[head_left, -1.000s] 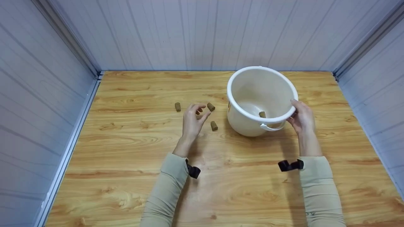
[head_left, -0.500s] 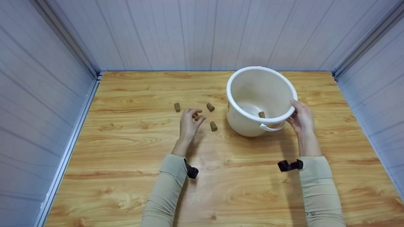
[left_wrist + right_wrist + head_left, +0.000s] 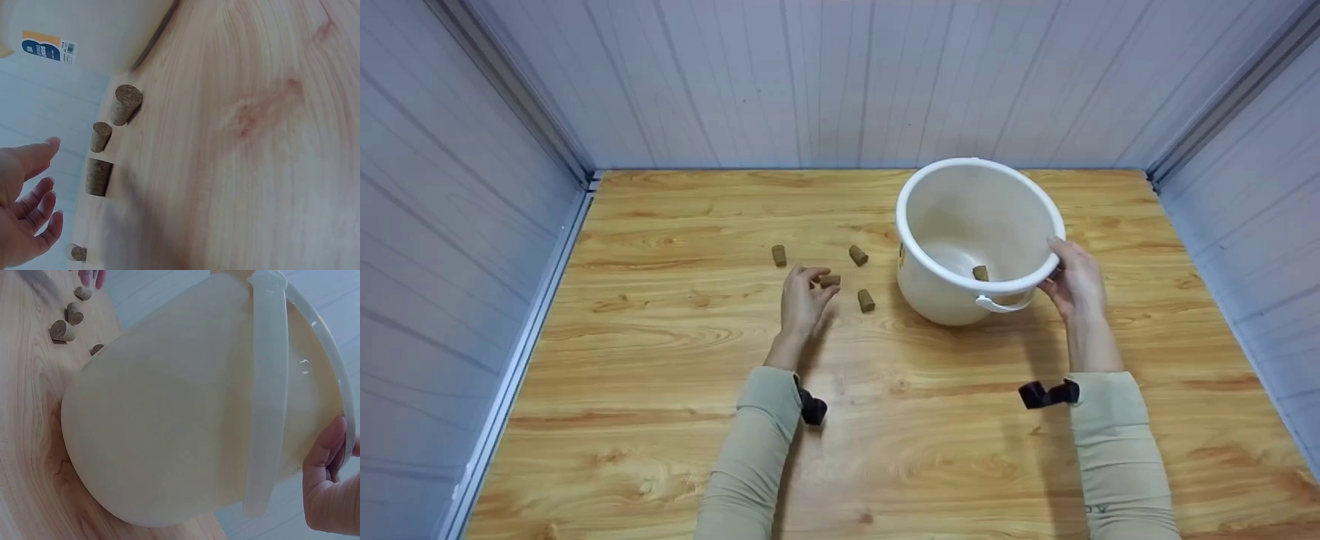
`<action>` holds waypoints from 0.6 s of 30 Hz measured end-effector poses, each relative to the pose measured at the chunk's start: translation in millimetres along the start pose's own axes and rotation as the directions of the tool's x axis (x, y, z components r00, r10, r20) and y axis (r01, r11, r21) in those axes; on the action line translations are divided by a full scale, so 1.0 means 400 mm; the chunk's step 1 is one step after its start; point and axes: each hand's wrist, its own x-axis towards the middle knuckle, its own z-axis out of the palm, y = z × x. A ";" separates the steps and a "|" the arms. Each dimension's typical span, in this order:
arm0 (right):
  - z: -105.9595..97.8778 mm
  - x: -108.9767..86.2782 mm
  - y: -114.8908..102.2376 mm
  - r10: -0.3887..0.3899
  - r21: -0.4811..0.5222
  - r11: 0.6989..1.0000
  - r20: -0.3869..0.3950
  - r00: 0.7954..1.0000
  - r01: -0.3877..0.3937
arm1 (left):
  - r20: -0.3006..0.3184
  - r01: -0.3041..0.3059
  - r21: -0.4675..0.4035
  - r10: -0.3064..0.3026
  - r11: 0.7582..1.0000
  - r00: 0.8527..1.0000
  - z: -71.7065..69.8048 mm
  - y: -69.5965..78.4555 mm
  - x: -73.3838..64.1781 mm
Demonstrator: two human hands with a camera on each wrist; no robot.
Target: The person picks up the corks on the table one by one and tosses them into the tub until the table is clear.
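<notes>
My left hand (image 3: 802, 301) hovers over the table with its thumb and fingers spread around a brown cork (image 3: 830, 280). In the left wrist view, a gap shows between the fingertips and that cork (image 3: 99, 176). Close by on the tabletop lie another cork (image 3: 866, 301), one farther back (image 3: 858, 256) and one to the left (image 3: 778, 255). On the right, a cream bucket (image 3: 937, 289) with a white rim has a single cork (image 3: 980, 273) on its bottom. My right hand (image 3: 1076, 277) grips the bucket's rim, thumb on top, the other fingers beneath.
The wood-grain table (image 3: 675, 420) is bounded by a pale panelled wall (image 3: 840, 82) at the back and walls at both sides. The bucket's white handle (image 3: 1006, 304) hangs down on its near side. A printed label (image 3: 48, 47) shows on the bucket's side.
My left hand has drawn back slightly to the left and toward me, from near the back cork to the middle one. The right hand stays on the bucket rim.
</notes>
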 end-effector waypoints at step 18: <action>0.001 -0.004 -0.003 0.002 -0.028 1.000 -0.006 1.000 -0.002 | 0.032 0.110 -0.015 -0.110 0.994 0.993 0.013 -0.047 0.021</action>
